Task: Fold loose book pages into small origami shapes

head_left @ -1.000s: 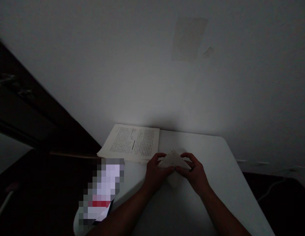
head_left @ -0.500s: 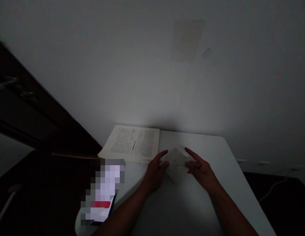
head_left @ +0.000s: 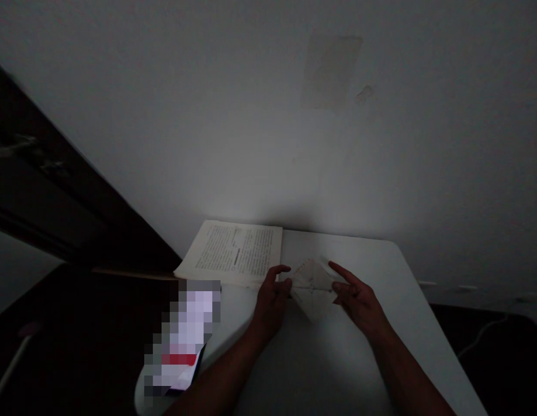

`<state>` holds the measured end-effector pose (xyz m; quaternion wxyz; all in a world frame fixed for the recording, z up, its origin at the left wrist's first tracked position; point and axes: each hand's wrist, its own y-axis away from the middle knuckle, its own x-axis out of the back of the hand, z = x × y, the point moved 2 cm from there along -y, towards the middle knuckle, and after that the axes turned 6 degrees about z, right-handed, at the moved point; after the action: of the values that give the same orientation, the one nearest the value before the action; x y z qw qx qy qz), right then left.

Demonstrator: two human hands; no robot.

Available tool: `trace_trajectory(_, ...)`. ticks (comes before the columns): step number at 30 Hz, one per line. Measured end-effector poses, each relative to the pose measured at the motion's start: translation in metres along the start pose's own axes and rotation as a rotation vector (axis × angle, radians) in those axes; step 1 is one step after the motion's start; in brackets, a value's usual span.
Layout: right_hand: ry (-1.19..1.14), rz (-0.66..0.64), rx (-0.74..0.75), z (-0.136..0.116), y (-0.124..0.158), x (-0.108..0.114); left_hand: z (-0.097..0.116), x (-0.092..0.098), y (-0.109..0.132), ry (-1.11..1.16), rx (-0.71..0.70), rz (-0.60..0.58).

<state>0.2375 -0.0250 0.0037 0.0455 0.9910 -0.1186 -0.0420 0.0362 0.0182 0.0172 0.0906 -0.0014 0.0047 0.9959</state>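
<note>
A folded sheet of paper [head_left: 312, 294], diamond-shaped with a crease across its middle, is held between my two hands above the white table. My left hand [head_left: 272, 297] pinches its left corner between thumb and fingers, with the index finger curled above. On the other side, my right hand [head_left: 357, 297] grips the right corner, its index finger stretched out along the upper right edge. Faint marks show on the paper; the dim light hides finer detail.
A printed stack of pages [head_left: 237, 251] lies at the table's back left. A phone [head_left: 185, 338] with a blurred screen rests by the left edge. Behind the white table [head_left: 363, 251] rises a pale wall [head_left: 233, 115]; a dark door [head_left: 55, 173] is at left.
My hands have drawn slightly apart, and the paper between them looks flatter and wider. My left index finger has curled in more. The pages and phone stay in place.
</note>
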Motion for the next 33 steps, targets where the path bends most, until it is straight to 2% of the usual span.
trace_trajectory(9,0.059,0.069,-0.025,0.005,0.000,0.001,0.001,0.000,0.002,-0.040,0.005,0.003)
trace_trajectory(15,0.053,0.080,-0.040,0.004,0.002,-0.004,0.005,0.000,-0.001,-0.213,-0.044,0.029)
trace_trajectory(20,0.130,0.149,-0.044,-0.001,0.003,-0.010,0.006,-0.001,0.000,-0.271,-0.073,0.039)
trace_trajectory(25,0.087,0.218,-0.041,0.001,0.002,-0.008,0.001,-0.007,0.004,-0.241,-0.084,0.029)
trace_trajectory(27,0.034,0.242,-0.043,0.003,0.001,-0.005,-0.001,-0.008,0.006,-0.260,-0.183,0.037)
trace_trajectory(31,-0.139,0.247,-0.043,0.004,0.000,-0.005,0.002,-0.010,0.013,-0.405,-0.612,0.035)
trace_trajectory(33,-0.220,0.230,-0.052,0.003,0.000,-0.006,0.005,-0.010,0.015,-0.495,-0.755,0.048)
